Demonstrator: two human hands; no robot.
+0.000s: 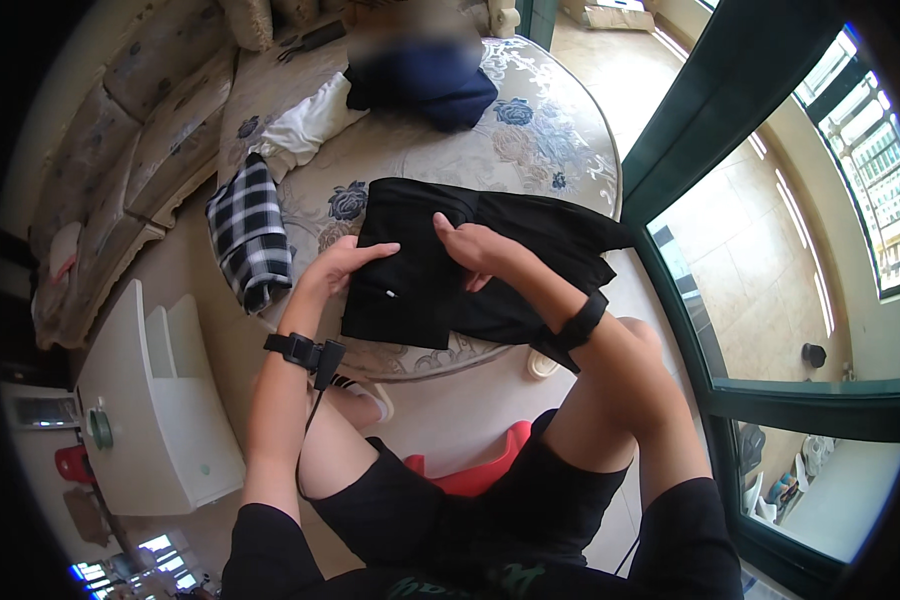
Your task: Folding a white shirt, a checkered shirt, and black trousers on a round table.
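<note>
A black garment (540, 235) lies across the near side of the round table, partly folded over, its right end hanging toward the table's edge. At its left edge my left hand (342, 264) grips the cloth, thumb on top and the other fingers mostly hidden. Over its middle, my right hand (480, 252) has curled fingers against the black cloth, with its thumb raised apart; the fingertips are partly hidden. A small white mark shows on the fabric between my hands.
The round table (560, 130) has a floral cover. On it lie a black-and-white checked garment (250, 235), a white cloth (310, 125) and a dark blue garment (435, 85). A sofa (150, 140) and white cabinet (145, 410) stand left; a green-framed glass door (685, 180) stands right.
</note>
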